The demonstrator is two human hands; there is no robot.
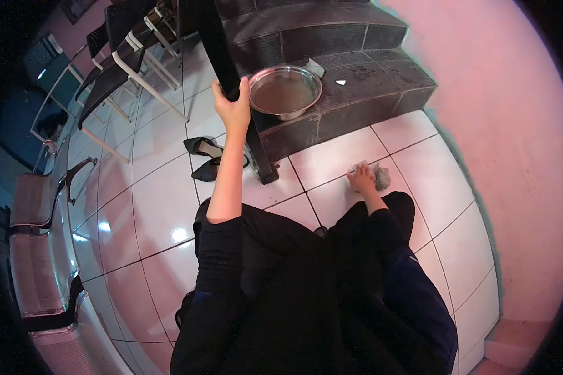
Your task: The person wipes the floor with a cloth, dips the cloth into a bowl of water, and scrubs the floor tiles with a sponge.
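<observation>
A black-clothed lap (313,294) lies nearest; beyond, the left hand (233,111) clamps round a black post (218,53), a steel basin (292,115) just right of its fingers. Wiping seems the step, even pressure called for next: a grey cloth (382,178) sits under and beside the right hand's (361,179) fingers, whether pinched I cannot tell.

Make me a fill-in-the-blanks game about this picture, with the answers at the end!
1. The person's ____ hand grips the dark post.
2. The other hand is on a cloth, which lies ____ (higher or lower) than the metal bowl.
3. The shoes on the floor are ____.
4. The wall beside the stairs is ____.

Missing words: left; lower; black; pink.
</observation>
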